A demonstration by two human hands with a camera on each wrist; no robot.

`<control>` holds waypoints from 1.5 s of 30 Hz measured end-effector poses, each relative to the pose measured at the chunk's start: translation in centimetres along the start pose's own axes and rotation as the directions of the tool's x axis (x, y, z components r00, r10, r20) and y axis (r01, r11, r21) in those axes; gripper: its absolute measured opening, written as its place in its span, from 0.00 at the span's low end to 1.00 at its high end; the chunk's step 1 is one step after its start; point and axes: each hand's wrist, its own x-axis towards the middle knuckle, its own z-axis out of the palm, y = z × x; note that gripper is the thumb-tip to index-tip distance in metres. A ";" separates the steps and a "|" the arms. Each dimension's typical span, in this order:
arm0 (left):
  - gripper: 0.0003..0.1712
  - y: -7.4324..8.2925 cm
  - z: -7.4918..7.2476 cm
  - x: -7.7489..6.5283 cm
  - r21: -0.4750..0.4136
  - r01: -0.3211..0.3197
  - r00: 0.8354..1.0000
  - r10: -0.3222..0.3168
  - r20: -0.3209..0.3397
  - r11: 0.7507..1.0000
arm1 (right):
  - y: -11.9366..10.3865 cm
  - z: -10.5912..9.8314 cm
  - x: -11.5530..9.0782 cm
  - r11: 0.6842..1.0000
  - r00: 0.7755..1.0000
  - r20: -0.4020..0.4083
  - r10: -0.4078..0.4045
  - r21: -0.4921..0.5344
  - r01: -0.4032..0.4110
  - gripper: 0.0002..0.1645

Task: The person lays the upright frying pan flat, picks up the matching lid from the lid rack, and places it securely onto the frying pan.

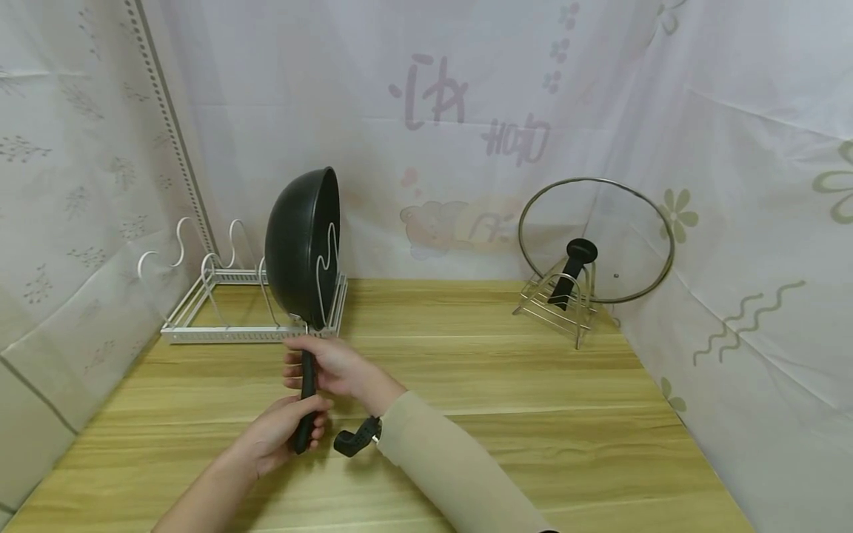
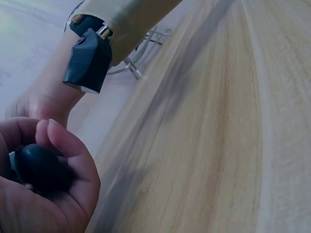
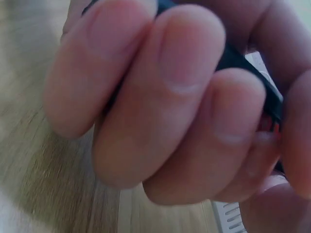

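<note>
A deep black frying pan (image 1: pixel 293 237) stands on its side at the right end of a white wire rack (image 1: pixel 233 335), its handle pointing toward me. One wire divider of the rack shows in front of the pan's inner side. My right hand (image 1: pixel 340 366) grips the black handle (image 1: pixel 308 374) close to the pan body. Lower down, my left hand (image 1: pixel 276 429) has its fingers curled round the handle's end. In the left wrist view the rounded handle tip (image 2: pixel 41 167) pokes out of the left fist. The right wrist view shows curled fingers (image 3: pixel 141 107) wrapped over the handle.
At the back right, a glass lid (image 1: pixel 626 237) with a black knob leans upright in a small wire stand (image 1: pixel 566 318). Several empty dividers (image 1: pixel 209 281) rise from the rack's left part. Patterned curtains (image 1: pixel 426 148) enclose the wooden table (image 1: pixel 466 355) at the back and sides.
</note>
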 end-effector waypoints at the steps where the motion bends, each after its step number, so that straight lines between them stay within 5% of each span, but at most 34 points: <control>1: 0.14 0.0 0.0 0.0 -0.001 -0.002 1.000 0.002 0.007 1.000 | 0.0 0.1 0.0 1.000 1.000 0.000 0.000 0.005 0.000 0.09; 13: 0.14 0.1 0.2 -0.1 -0.006 -0.007 1.000 0.007 0.010 1.000 | 0.3 0.2 0.7 0.999 0.999 0.018 0.028 0.024 -0.028 0.18; 20: 0.12 -0.1 0.2 0.2 -0.039 -0.004 0.999 0.005 0.033 0.999 | 0.2 0.3 0.9 0.999 1.000 0.016 0.027 0.031 -0.028 0.14; 28: 0.21 0.0 0.3 0.6 -0.030 0.027 0.998 -0.025 0.057 0.999 | 0.0 0.2 0.9 0.998 0.997 0.036 0.063 -0.001 -0.063 0.25; 45: 0.21 -0.2 1.1 0.6 -0.034 -0.005 0.999 0.004 -0.035 0.999 | -0.1 0.2 0.8 0.997 0.996 0.060 0.071 -0.040 -0.069 0.26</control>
